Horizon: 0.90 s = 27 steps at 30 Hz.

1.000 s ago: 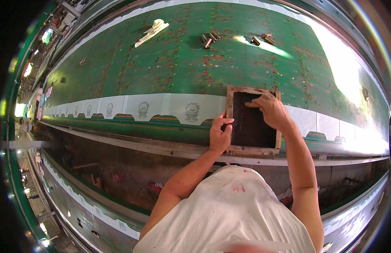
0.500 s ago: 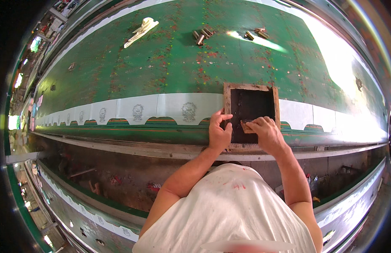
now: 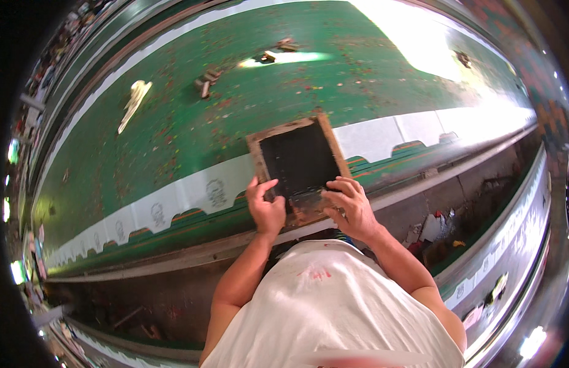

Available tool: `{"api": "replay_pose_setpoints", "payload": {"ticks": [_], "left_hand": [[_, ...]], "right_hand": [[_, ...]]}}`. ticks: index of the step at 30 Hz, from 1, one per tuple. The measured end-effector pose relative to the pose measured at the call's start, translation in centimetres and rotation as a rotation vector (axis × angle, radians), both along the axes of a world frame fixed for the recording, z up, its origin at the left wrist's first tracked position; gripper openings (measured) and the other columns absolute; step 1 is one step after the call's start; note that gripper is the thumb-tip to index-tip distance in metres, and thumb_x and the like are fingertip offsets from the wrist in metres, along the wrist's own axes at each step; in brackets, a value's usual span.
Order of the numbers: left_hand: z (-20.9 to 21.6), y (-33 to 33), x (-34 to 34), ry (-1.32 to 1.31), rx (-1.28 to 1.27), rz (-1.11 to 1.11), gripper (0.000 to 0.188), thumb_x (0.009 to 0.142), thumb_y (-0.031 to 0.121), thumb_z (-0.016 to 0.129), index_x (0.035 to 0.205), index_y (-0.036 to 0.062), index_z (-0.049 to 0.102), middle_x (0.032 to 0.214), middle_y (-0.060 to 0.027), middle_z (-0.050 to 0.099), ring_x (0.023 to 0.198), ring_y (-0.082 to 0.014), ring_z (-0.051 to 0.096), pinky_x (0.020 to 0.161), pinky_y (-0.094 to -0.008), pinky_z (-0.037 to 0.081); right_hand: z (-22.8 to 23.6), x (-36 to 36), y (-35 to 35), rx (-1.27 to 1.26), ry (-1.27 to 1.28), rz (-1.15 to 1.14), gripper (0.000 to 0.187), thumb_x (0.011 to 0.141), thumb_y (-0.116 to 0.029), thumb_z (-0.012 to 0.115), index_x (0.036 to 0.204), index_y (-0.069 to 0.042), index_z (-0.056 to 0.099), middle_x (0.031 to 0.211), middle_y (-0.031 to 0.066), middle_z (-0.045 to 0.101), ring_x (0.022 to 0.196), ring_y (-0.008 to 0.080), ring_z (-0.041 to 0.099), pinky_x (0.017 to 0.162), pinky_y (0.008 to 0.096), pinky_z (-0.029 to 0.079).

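A wooden screen-printing frame (image 3: pixel 255 150) with dark mesh lies tilted across the near edge of the green table, over a strip of white printed pieces (image 3: pixel 185 195). My left hand (image 3: pixel 268 211) grips the frame's near left side, thumb and forefinger reaching over the rail. At the near right corner, my right hand (image 3: pixel 352 205) has its fingers spread and bent, with nothing visible held in them. A brownish shape (image 3: pixel 304 213) shows at the frame's near end between my hands; whether it is the small wooden squeegee or the near rail I cannot tell.
On the green table (image 3: pixel 174 122) lie a crumpled pale cloth (image 3: pixel 136 103) and several small brown blocks (image 3: pixel 206 83), with more blocks (image 3: pixel 278 52) farther back. A metal rail (image 3: pixel 143 268) runs along the near edge. Litter (image 3: pixel 435 227) lies in the gap at right.
The view has turned, so the table now slants. The frame looks tilted and shifted left. My right hand has let go of the small wooden squeegee and moved to the frame's near right corner.
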<state>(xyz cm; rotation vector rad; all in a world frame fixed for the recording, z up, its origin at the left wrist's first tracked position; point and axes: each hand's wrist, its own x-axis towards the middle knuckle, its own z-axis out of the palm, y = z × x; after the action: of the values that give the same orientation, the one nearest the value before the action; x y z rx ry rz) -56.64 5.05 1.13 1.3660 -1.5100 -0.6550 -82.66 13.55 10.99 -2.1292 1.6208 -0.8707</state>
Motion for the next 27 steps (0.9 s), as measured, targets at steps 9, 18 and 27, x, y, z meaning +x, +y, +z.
{"api": "replay_pose_setpoints", "payload": {"ticks": [9,18,27], "left_hand": [[1.9,1.0,-10.2,0.045,-0.162,-0.016,0.043,0.079,-0.009,0.072,0.116,0.0108,0.082,0.165,-0.0296,0.06,0.149,-0.0452,0.06,0.127,-0.0509,0.046],[-0.1,1.4,-24.7,0.104,-0.125,-0.035,0.042,0.079,-0.009,0.072,0.115,0.0104,0.081,0.166,-0.0286,0.06,0.149,-0.0449,0.058,0.13,-0.0525,0.042],[0.1,1.6,-27.4,0.134,-0.031,-0.026,0.037,0.08,-0.012,0.071,0.11,0.0062,0.08,0.168,-0.0229,0.061,0.156,-0.0392,0.059,0.131,-0.0468,0.045]], "right_hand": [[-3.6,-11.8,2.5,0.053,-0.505,-0.344,0.034,0.104,-0.002,0.081,0.137,-0.002,0.079,0.145,0.018,0.076,0.135,0.0313,0.072,0.116,0.0421,0.057],[-3.2,-25.4,2.9,-0.032,-0.194,-0.358,0.034,0.101,0.001,0.079,0.135,-0.003,0.08,0.146,0.0156,0.076,0.135,0.0372,0.071,0.119,0.0479,0.056],[0.0,-25.8,1.9,-0.062,0.131,0.237,0.051,0.087,-0.019,0.094,0.135,-0.01,0.081,0.146,0.0148,0.072,0.143,0.0395,0.065,0.116,0.0538,0.055]]}}
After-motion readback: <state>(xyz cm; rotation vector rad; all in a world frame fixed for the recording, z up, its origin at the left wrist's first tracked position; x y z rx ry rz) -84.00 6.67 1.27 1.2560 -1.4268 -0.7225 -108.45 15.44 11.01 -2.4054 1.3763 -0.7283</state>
